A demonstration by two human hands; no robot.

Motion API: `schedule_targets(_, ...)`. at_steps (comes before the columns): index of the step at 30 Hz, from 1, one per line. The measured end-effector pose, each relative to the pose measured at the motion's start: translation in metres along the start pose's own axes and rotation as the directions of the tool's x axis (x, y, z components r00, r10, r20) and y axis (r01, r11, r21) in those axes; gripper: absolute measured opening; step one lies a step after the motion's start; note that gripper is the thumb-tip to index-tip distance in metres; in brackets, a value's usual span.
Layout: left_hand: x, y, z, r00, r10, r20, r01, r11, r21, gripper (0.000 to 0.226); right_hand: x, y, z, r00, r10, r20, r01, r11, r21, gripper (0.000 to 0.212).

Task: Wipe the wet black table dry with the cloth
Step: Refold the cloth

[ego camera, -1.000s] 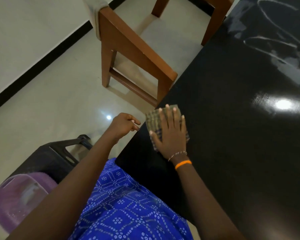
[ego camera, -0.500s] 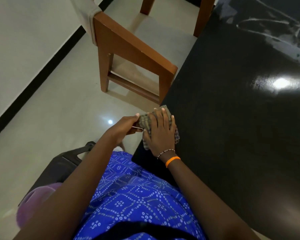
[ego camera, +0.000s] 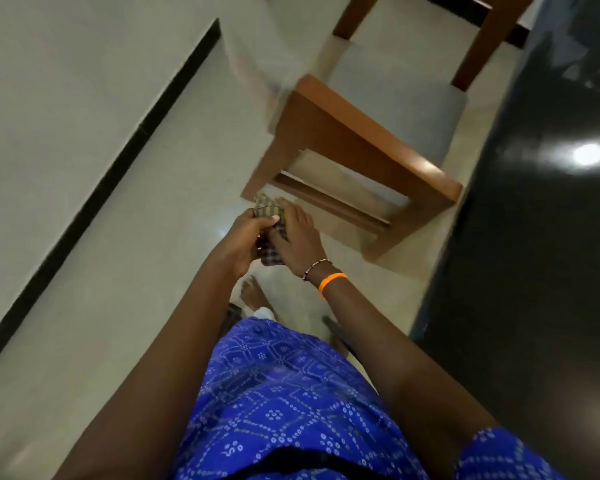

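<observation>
The checked cloth (ego camera: pixel 268 212) is bunched up between both hands, held in the air over the floor, left of the table. My left hand (ego camera: pixel 245 237) grips it from the left with the thumb on top. My right hand (ego camera: pixel 298 237), with an orange band and a bead bracelet at the wrist, holds it from the right. The glossy black table (ego camera: pixel 541 237) fills the right side and reflects a ceiling light. Pale wet streaks show at its far end.
A wooden chair (ego camera: pixel 368 150) with a grey seat stands ahead, close to the table's left edge. Pale tiled floor (ego camera: pixel 118 271) stretches left to a white wall with a black skirting strip. My bare foot (ego camera: pixel 253 296) shows below the hands.
The cloth has come off the table's edge. Both hands now hold it together over the floor, away from the table, and the view has swung left.
</observation>
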State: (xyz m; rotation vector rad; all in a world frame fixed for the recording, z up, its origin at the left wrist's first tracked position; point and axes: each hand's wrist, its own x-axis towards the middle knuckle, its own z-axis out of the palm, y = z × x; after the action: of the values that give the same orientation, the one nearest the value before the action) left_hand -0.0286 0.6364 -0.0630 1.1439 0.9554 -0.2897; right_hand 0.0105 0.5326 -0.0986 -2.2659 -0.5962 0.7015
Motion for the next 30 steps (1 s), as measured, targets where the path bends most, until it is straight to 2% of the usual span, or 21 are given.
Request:
schedule_targets(4,0.01,0.052,-0.063,0.995,0.089,-0.041,-0.091,0.995,-0.034,0.01,0.055,-0.066,0.013,0.998,-0.045,0.041,0.039,0.99,0.139,0.072)
schedule_targets(7,0.013,0.087,-0.098,0.988,0.124,-0.091,-0.131,0.989,-0.07,0.01,0.086,-0.104,0.013,0.998,-0.025,0.049,0.005,0.929,0.369,0.076)
schedule_targets(9,0.015,0.107,-0.12,0.985,0.129,-0.116,-0.143,0.982,-0.126,0.011,0.106,-0.128,0.012,0.997,0.068,0.035,-0.075,0.791,0.607,0.067)
schedule_targets(10,0.016,0.115,-0.131,0.984,0.127,-0.125,-0.147,0.975,-0.167,0.01,0.119,-0.137,0.013,0.989,0.137,0.053,-0.137,0.727,0.673,0.062)
schedule_targets(12,0.02,0.129,-0.148,0.984,0.129,-0.127,-0.156,0.96,-0.233,0.01,0.144,-0.147,0.015,0.952,0.26,0.161,-0.298,0.672,0.679,0.056)
schedule_targets(13,0.023,0.136,-0.157,0.983,0.135,-0.123,-0.163,0.952,-0.257,0.01,0.155,-0.154,0.016,0.929,0.274,0.247,-0.368,0.646,0.668,0.05)
schedule_targets(16,0.037,0.163,-0.179,0.98,0.169,-0.107,-0.193,0.941,-0.278,0.011,0.182,-0.178,0.013,0.857,0.183,0.481,-0.506,0.472,0.722,0.036)
schedule_targets(18,0.053,0.185,-0.193,0.977,0.19,-0.099,-0.211,0.934,-0.289,0.012,0.207,-0.192,0.01,0.837,0.121,0.534,-0.538,0.357,0.763,0.035)
schedule_targets(19,0.063,0.197,-0.2,0.976,0.193,-0.103,-0.215,0.931,-0.295,0.013,0.222,-0.199,0.01,0.85,0.104,0.517,-0.518,0.345,0.782,0.032)
schedule_targets(24,0.124,0.274,-0.236,0.981,0.153,-0.12,-0.18,0.948,-0.262,0.011,0.322,-0.237,0.001,0.935,0.098,0.34,-0.341,0.511,0.789,0.013)
schedule_targets(27,0.161,0.334,-0.25,0.976,0.18,-0.118,-0.201,0.961,-0.19,0.017,0.382,-0.269,-0.024,0.975,0.07,0.21,-0.207,0.626,0.751,0.026)
schedule_targets(30,0.2,0.399,-0.254,0.972,0.215,-0.092,-0.226,0.967,-0.121,0.026,0.439,-0.296,-0.051,0.99,0.135,0.044,-0.121,0.638,0.76,0.029)
